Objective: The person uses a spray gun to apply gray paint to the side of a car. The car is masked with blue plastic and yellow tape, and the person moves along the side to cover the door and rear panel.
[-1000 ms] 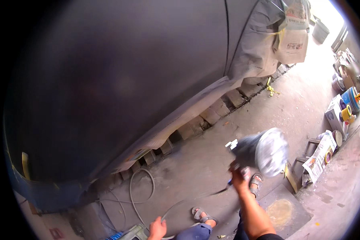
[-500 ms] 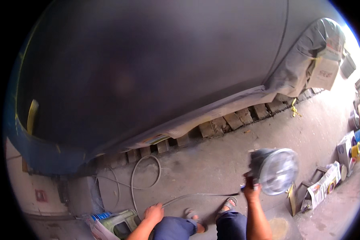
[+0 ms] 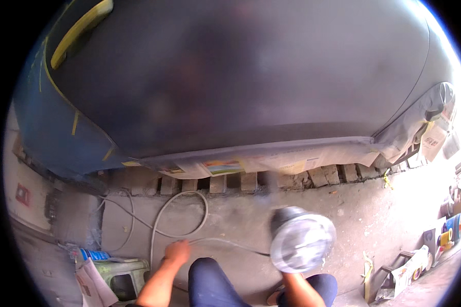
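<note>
My right hand (image 3: 293, 279) holds a spray gun (image 3: 303, 243) up in front of me, low and right of centre. Its round cup with a clear lid faces me, blurred, and hides most of my fingers. A grey air hose (image 3: 225, 241) runs from the gun to my left hand (image 3: 177, 253), which is closed around it. Beyond both hands stands a grey car panel (image 3: 292, 87), its lower edge masked with paper (image 3: 266, 159). The gun is apart from the panel.
Loops of hose (image 3: 206, 215) lie on the concrete floor. At the lower left is a green stool (image 3: 138, 268) with papers. A paper-draped stand (image 3: 402, 276) and several cans (image 3: 448, 238) are at the right. Blue masking (image 3: 61, 128) covers the left side.
My view has turned, showing more of the panel. The spray gun has moved left and slightly lower. My left hand stays on the hose, now farther left and higher in view.
</note>
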Tool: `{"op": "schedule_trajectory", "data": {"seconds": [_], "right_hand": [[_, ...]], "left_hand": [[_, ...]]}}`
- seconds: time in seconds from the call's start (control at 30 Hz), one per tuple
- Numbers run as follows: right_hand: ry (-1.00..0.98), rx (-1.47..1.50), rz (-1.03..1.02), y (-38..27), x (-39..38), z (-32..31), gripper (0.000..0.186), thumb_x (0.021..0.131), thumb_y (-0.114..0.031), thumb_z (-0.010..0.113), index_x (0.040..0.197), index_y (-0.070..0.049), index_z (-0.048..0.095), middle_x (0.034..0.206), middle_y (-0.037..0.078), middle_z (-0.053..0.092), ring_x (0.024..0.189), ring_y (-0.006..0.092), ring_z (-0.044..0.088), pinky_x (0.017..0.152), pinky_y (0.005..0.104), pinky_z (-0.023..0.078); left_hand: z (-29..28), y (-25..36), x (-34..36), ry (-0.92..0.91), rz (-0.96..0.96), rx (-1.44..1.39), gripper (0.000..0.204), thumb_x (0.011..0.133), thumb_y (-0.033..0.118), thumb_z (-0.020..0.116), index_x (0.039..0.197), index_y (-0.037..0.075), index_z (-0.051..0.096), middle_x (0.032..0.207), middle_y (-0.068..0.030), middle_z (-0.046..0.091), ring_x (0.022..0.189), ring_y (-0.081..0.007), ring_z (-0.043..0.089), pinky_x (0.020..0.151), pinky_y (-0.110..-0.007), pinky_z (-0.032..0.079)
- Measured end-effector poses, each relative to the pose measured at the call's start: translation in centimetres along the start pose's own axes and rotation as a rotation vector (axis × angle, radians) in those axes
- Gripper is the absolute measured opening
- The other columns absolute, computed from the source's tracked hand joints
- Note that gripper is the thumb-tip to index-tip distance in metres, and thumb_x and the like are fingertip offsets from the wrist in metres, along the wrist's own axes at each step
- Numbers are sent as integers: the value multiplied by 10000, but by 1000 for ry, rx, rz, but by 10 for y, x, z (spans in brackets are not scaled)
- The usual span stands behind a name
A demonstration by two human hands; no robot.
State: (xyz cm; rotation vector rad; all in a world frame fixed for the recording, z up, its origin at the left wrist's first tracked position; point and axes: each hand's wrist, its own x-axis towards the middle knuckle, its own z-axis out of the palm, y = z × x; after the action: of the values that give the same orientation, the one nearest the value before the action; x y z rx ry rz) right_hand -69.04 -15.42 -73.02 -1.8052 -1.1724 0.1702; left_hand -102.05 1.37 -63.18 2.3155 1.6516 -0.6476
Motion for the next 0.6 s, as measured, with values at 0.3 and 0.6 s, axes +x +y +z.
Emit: {"op": "schedule_trajectory", "data": {"seconds": [0.3,0.6], "right_hand": [[-265,-525,-362,12,-50,72,279,793,-58,503,1064,-43,572,1025,111,589,911,253,564,782,401,451],[628,303,357,-42,6,-42,369,886,-190,553,1229,-75,481,875,-10,529,648,82,497,561,231,388]], "left_hand": [[20,-58,33,87,45,-31,200,810,260,574,901,82,579,833,-152,644,809,-361,621,708,-472,488],[45,-26,49,120,279,-229,214,820,281,572,903,84,581,850,-150,646,822,-354,624,717,-466,493]]}}
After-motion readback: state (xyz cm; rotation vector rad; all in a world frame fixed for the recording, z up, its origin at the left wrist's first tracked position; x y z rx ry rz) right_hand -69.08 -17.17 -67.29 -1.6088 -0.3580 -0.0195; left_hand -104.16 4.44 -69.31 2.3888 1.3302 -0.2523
